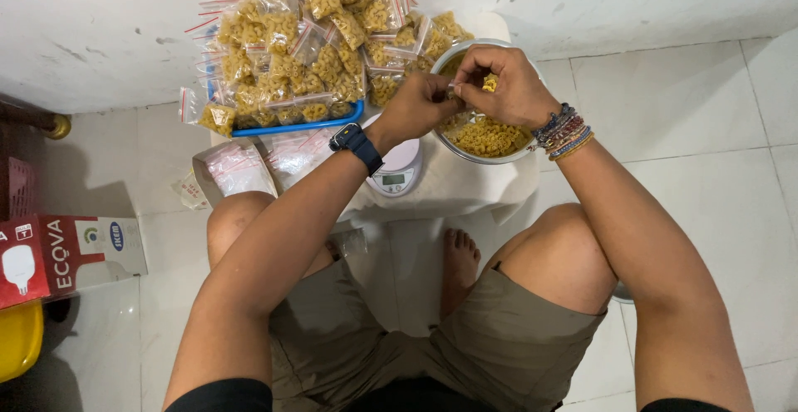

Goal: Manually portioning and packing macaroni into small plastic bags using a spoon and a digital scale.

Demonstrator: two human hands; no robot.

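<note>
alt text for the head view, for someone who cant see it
Seen from above, a seated person's left hand and right hand pinch a small clear bag over a metal bowl of pasta. Filled bags pile on a blue tray beside a small scale.
</note>
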